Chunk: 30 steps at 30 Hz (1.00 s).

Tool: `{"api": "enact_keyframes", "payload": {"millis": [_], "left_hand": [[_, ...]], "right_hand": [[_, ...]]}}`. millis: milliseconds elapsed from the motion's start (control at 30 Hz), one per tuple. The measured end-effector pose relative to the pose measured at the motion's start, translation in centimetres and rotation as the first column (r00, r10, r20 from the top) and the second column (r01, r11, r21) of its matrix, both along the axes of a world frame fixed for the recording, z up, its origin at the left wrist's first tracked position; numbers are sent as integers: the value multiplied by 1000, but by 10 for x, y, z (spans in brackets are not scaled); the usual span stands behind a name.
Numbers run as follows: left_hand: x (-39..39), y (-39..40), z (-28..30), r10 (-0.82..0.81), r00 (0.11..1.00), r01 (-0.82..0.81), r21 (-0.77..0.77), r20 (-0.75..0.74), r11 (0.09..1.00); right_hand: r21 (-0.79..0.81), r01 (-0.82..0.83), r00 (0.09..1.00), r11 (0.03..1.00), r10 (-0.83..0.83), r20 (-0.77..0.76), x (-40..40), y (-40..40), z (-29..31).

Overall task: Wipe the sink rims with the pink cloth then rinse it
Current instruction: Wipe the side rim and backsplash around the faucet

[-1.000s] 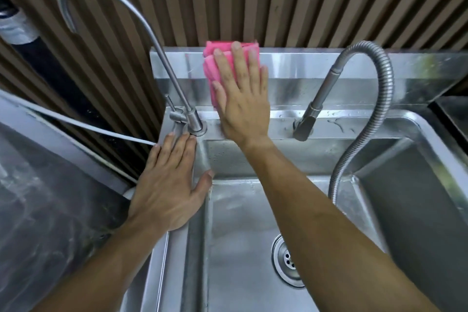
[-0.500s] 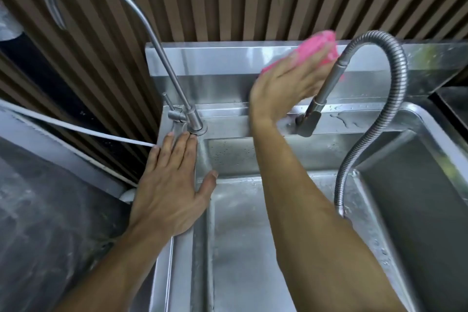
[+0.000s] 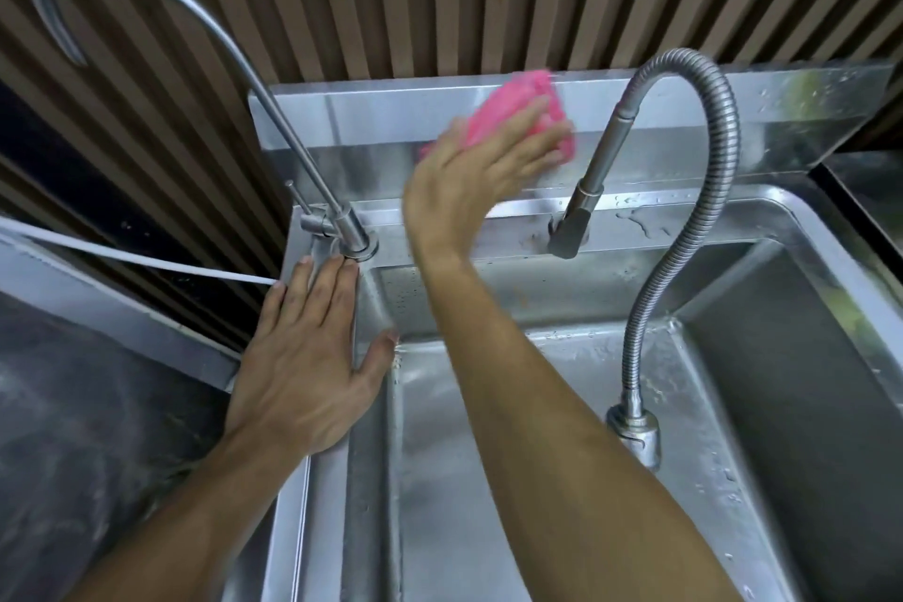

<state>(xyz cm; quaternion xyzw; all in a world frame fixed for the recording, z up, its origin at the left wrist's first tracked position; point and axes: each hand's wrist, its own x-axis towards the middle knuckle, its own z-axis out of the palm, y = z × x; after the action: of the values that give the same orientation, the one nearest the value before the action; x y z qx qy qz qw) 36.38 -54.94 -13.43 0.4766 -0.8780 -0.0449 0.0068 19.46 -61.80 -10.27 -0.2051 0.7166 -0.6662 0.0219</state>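
The pink cloth (image 3: 513,112) is pressed against the steel backsplash (image 3: 381,117) of the sink (image 3: 635,230), under the fingers of my right hand (image 3: 479,181). That hand lies flat and tilted to the right, between the two taps, and it is blurred by motion. My left hand (image 3: 308,357) rests palm down on the sink's left rim, fingers spread, its fingertips touching the base of the thin gooseneck tap (image 3: 352,240). Its thumb hangs over the basin's edge.
A flexible ribbed hose tap (image 3: 708,191) arches over the basin on the right, its head (image 3: 635,435) hanging low inside. A white cord (image 3: 146,262) runs in from the left. A dark stone counter (image 3: 73,430) lies left; slatted wood panels stand behind.
My right hand has swept the pink cloth rightward along the backsplash, from beside the thin tap towards the hose tap, then a little back and down. My left hand has stayed put.
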Motion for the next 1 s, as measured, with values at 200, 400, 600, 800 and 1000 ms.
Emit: {"api": "enact_keyframes", "payload": {"millis": [200, 400, 600, 800, 1000], "left_hand": [[1, -1, -2, -4, 1000, 4, 5, -22, 1000], [2, -1, -2, -3, 1000, 3, 0, 1, 1000], [1, 0, -1, -2, 1000, 2, 4, -6, 1000], [1, -1, -1, 5, 1000, -5, -2, 14, 1000], [1, -2, -4, 12, 1000, -12, 7, 4, 1000]], "right_hand": [[1, -23, 994, 1000, 23, 104, -2, 0, -6], [-90, 182, 874, 979, -119, 471, -38, 4, 20], [-118, -163, 891, 980, 198, 409, -10, 27, 16], [24, -70, 974, 997, 63, 219, -25, 35, 31], [609, -418, 544, 674, 723, -427, -20, 77, -16]]}}
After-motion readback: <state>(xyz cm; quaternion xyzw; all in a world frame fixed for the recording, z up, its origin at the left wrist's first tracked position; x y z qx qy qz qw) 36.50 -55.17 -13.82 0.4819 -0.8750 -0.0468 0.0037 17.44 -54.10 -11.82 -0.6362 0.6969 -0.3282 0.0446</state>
